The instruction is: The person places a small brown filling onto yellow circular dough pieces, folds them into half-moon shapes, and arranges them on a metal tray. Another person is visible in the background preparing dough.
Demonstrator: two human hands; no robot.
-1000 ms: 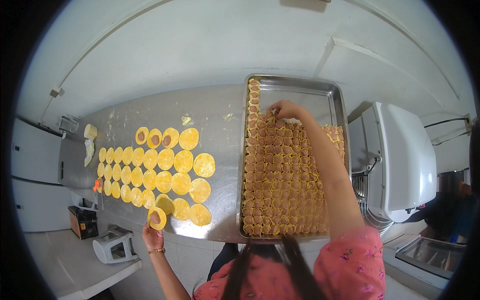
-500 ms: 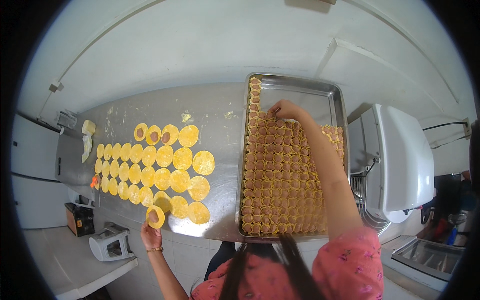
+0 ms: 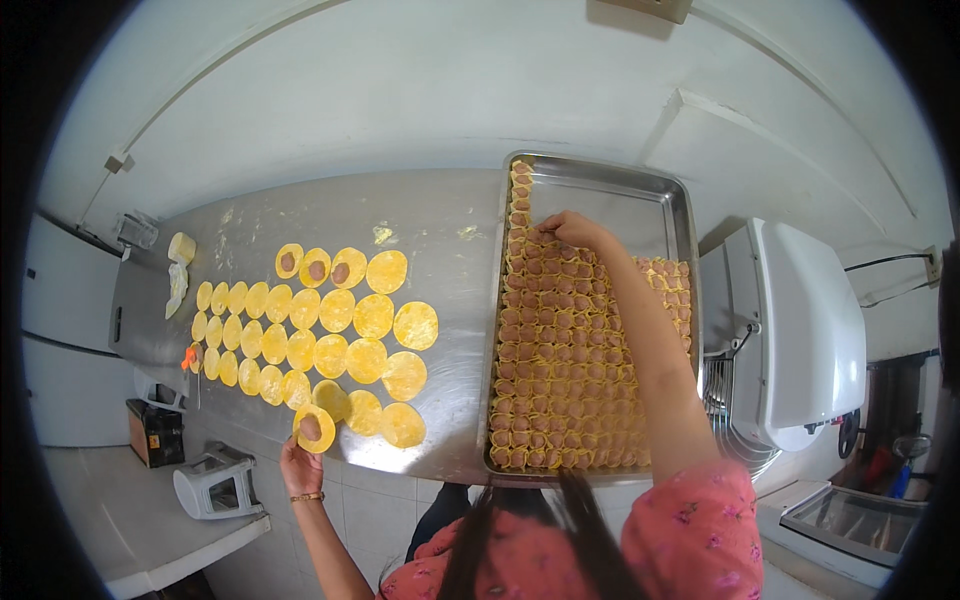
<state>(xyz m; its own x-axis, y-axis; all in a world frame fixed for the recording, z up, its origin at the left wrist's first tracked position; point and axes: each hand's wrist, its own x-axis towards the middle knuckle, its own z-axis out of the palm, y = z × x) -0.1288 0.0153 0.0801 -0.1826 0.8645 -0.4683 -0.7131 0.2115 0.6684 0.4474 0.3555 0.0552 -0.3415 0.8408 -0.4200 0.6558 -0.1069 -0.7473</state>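
My left hand (image 3: 300, 465), at the table's near edge, pinches a round yellow dumpling wrapper (image 3: 325, 437) from below. A lump of brown meat filling (image 3: 310, 428) lies on this wrapper. Inside the big metal tray (image 3: 610, 165), my right hand (image 3: 572, 230) has its fingers closed at the far end of the rows of filled dumplings (image 3: 560, 350). They appear to pinch a small dumpling, mostly covered by the fingertips. Several rows of flat yellow wrappers (image 3: 373, 315) cover the table left of the tray; a few in the farthest row bear meat (image 3: 318, 270).
The steel table (image 3: 455, 200) runs along a white wall. Right of the tray stands a white appliance (image 3: 800, 330). An orange object (image 3: 190, 357) and a pale yellow block (image 3: 181, 248) sit at the table's left. A grey step stool (image 3: 215, 485) stands lower left.
The whole view has shifted slightly, so table and tray sit a little farther right. My right hand has edged slightly left within the tray. My left hand still holds the wrapper with meat.
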